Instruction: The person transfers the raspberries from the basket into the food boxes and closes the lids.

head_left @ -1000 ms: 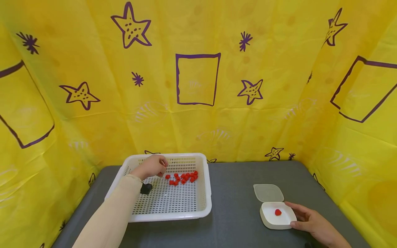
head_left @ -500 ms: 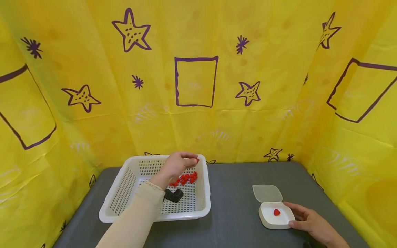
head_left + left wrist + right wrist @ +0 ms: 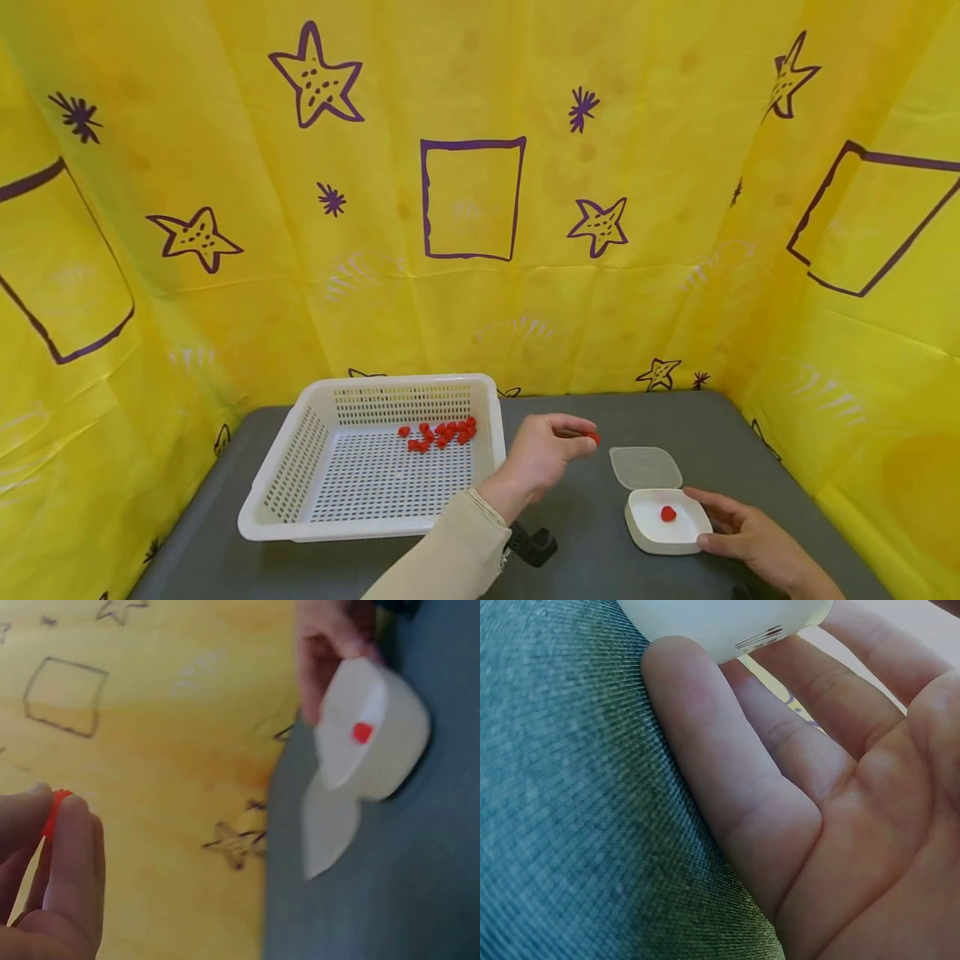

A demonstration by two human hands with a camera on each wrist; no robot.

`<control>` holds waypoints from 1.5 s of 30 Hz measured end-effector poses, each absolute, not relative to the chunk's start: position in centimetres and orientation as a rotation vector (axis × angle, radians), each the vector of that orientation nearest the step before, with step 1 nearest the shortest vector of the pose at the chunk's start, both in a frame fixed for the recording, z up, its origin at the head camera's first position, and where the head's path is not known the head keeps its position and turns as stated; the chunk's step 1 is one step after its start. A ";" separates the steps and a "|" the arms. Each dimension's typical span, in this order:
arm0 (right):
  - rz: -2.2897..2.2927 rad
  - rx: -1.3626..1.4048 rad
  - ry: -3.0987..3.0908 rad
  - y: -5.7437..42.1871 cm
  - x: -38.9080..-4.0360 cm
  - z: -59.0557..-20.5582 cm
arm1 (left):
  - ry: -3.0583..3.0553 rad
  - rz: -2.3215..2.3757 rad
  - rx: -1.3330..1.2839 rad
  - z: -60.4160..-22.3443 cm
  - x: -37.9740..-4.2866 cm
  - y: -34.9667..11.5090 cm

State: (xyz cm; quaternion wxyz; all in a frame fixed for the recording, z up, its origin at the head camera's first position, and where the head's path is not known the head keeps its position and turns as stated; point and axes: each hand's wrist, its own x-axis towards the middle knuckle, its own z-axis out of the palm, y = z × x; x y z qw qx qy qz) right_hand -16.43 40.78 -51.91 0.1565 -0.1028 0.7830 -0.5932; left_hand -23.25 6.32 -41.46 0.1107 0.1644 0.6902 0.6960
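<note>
My left hand [image 3: 536,457] pinches a small red raspberry [image 3: 592,437] between thumb and fingertips, in the air over the table between the basket and the box. In the left wrist view the bumpy top of this raspberry [image 3: 63,793] shows between the fingers. A small white box [image 3: 660,546] stands at the right, its translucent lid [image 3: 647,467] folded back flat behind it. One red raspberry [image 3: 668,514] lies inside the box. My right hand [image 3: 757,542] holds the box at its right side, thumb at the front corner, fingers at the back.
A white perforated basket [image 3: 255,508] stands at the left on the grey table [image 3: 577,533]. Several red raspberries [image 3: 441,441] lie toward its back right corner. A yellow patterned curtain [image 3: 480,317] encloses the back and sides.
My left hand has lifted a raspberry out of the basket and carried it right, past the basket's right rim. My right hand and the box have stayed in place.
</note>
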 end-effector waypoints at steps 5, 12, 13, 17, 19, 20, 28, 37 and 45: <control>-1.700 -0.277 2.238 40.9 -16.4 -51.9 | 2.020 2.100 0.374 -45.5 -21.4 10.6; -1.678 -0.261 2.253 40.7 -16.4 -51.8 | 2.047 2.061 0.300 -49.5 -20.2 13.5; -1.675 -0.259 2.260 40.7 -16.4 -51.8 | 2.047 2.060 0.306 -49.8 -20.1 13.6; -1.685 -0.264 2.255 40.5 -16.3 -51.8 | 2.080 2.038 0.340 -50.5 -20.0 14.0; -1.694 -0.271 2.247 40.5 -16.3 -51.8 | 2.102 2.027 0.349 -50.6 -20.0 14.1; -1.703 -0.286 2.238 40.5 -16.3 -51.9 | 2.118 2.017 0.356 -50.6 -20.0 14.2; -1.727 -0.336 2.228 40.6 -16.2 -52.0 | 2.216 1.945 0.424 -50.2 -20.0 14.6; -1.658 -0.265 2.291 40.6 -16.4 -51.8 | 2.246 1.881 0.542 -49.8 -19.9 14.5; -1.670 -0.266 2.272 40.7 -16.3 -51.8 | 2.197 1.897 0.547 -47.7 -20.0 13.9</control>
